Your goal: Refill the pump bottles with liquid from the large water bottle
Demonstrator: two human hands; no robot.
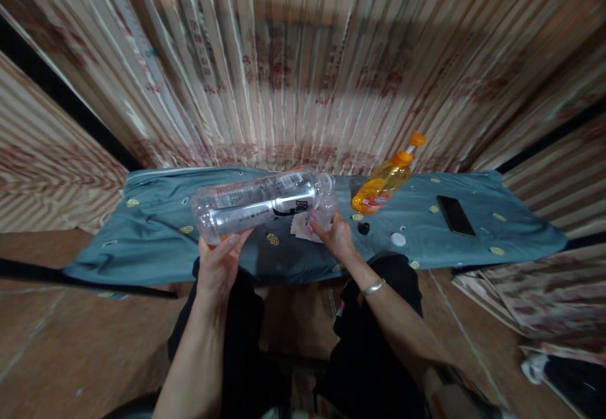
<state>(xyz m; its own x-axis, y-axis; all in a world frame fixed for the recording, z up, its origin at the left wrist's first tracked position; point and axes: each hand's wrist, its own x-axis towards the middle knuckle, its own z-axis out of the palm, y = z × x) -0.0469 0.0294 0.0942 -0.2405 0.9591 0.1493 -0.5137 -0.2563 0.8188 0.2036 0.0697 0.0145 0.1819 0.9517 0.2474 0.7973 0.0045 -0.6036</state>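
My left hand [220, 261] is wrapped round the base end of a large clear plastic bottle [255, 204] with a silver label. The bottle is tilted nearly level, its neck pointing right. In my right hand [335, 237] is a small clear plastic bottle [326, 212], held just under the large bottle's mouth. Whether the two mouths touch, I cannot tell. Beneath the small bottle a white paper or cloth piece [300, 226] lies on the table. A black cap [363, 228] and a white cap [398, 239] rest to the right of my right hand.
A pump bottle of orange-yellow liquid [382, 182] stands behind the caps. Farther right lies a black phone [455, 215]. The narrow table wears a blue-green cloth [156, 230], with a patterned curtain [293, 91] behind it and dark poles at both sides.
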